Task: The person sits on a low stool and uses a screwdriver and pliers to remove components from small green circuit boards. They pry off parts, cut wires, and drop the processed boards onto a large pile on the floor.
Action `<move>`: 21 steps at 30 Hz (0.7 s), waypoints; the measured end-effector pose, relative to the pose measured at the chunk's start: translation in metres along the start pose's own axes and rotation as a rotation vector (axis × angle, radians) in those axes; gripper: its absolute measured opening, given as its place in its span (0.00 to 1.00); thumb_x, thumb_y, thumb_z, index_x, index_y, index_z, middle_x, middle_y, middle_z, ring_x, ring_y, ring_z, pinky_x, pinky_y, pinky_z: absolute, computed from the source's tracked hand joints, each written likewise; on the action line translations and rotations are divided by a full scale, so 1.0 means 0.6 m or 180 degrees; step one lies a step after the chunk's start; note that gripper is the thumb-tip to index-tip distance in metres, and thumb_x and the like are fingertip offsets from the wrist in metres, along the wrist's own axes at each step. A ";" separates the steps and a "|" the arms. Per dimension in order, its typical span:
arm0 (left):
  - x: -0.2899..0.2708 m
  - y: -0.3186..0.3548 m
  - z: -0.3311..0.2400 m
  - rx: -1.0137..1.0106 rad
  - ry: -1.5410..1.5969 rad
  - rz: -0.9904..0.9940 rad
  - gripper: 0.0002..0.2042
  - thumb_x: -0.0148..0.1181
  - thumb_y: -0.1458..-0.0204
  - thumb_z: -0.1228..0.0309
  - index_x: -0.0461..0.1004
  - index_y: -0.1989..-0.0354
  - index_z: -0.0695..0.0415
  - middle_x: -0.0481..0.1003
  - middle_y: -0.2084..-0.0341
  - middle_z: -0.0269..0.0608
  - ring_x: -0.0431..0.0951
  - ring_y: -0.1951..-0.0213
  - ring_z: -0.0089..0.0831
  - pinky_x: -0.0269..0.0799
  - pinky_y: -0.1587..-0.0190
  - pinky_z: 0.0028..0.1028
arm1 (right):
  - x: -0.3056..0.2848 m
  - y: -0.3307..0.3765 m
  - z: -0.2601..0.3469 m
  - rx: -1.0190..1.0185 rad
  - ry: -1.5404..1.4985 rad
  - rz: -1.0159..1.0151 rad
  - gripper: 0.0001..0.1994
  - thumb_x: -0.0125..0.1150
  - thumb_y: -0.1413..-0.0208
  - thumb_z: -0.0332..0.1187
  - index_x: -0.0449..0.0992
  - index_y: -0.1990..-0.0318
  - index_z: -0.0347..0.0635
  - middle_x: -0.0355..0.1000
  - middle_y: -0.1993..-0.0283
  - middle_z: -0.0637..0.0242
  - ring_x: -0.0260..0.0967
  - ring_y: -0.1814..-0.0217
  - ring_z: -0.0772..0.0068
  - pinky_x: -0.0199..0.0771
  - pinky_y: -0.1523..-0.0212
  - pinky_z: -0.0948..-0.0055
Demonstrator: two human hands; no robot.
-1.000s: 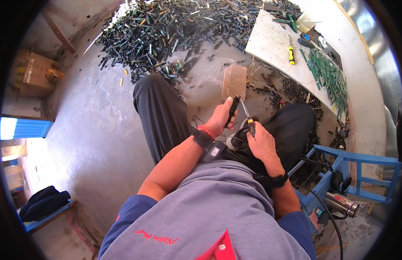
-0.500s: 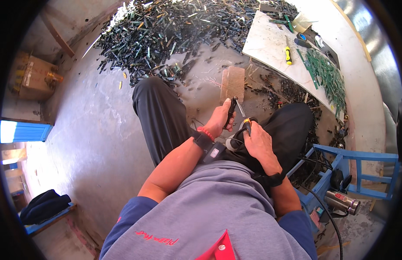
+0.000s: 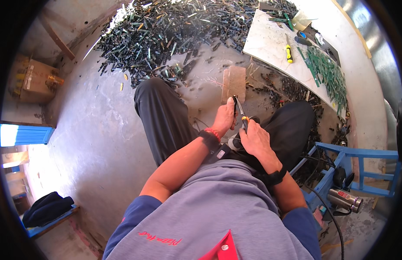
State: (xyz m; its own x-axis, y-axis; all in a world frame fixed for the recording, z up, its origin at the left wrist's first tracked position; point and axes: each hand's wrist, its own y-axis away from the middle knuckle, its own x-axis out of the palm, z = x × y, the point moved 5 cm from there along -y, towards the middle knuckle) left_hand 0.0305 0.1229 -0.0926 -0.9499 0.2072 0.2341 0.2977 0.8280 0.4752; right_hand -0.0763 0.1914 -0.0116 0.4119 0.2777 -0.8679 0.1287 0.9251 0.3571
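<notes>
I sit with my knees apart in black trousers and both hands meet between them. My right hand grips a slim tool with a yellow band on its handle and a dark shaft that points away from me. My left hand is curled beside it, with the thumb up at the tool's tip. It pinches a small piece that its fingers mostly hide. A flat wooden block lies on the concrete floor just beyond the hands.
A big heap of dark green and black strips covers the floor ahead. A white board at the far right carries green strips and a yellow-handled screwdriver. A blue frame and a heat gun are at my right, and a cardboard box is at the far left.
Both hands stay together between my knees. The tool's tip has swung a little toward my left thumb, and the view has shifted slightly.
</notes>
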 end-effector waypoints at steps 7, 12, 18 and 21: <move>0.002 0.001 -0.010 0.0077 -0.0100 0.0025 0.30 0.31 0.38 0.45 0.63 0.82 0.59 0.62 0.93 0.36 0.60 0.93 0.25 0.56 0.90 0.25 | -0.002 -0.005 0.004 0.0034 -0.0223 0.0075 0.18 0.54 0.48 0.39 0.66 0.59 0.30 0.70 0.59 0.40 0.69 0.53 0.42 0.67 0.51 0.53; 0.006 0.005 -0.016 0.0239 -0.0308 0.0027 0.31 0.31 0.38 0.45 0.63 0.82 0.59 0.62 0.94 0.35 0.60 0.93 0.24 0.56 0.90 0.25 | 0.004 -0.005 -0.005 0.0080 -0.0562 0.0213 0.18 0.53 0.49 0.37 0.63 0.58 0.30 0.69 0.58 0.37 0.67 0.53 0.40 0.66 0.52 0.53; 0.000 0.009 -0.016 0.0226 -0.0136 0.0068 0.31 0.34 0.39 0.44 0.64 0.82 0.61 0.62 0.92 0.36 0.61 0.92 0.26 0.57 0.89 0.28 | 0.004 -0.006 -0.004 0.0031 -0.0571 0.0147 0.16 0.54 0.51 0.33 0.62 0.59 0.32 0.69 0.61 0.38 0.68 0.58 0.37 0.67 0.56 0.50; -0.001 0.018 -0.022 0.0038 -0.0081 0.0169 0.31 0.31 0.38 0.45 0.63 0.82 0.59 0.61 0.94 0.34 0.59 0.93 0.25 0.55 0.89 0.25 | 0.007 -0.008 -0.015 -0.0243 -0.0287 -0.0178 0.16 0.57 0.54 0.30 0.61 0.60 0.32 0.69 0.63 0.41 0.70 0.60 0.39 0.69 0.58 0.51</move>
State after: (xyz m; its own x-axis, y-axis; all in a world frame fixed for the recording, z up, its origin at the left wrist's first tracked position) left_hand 0.0357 0.1249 -0.0763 -0.9350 0.2640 0.2370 0.3467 0.8215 0.4526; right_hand -0.0831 0.1903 -0.0203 0.4858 0.2040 -0.8499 0.0860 0.9565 0.2787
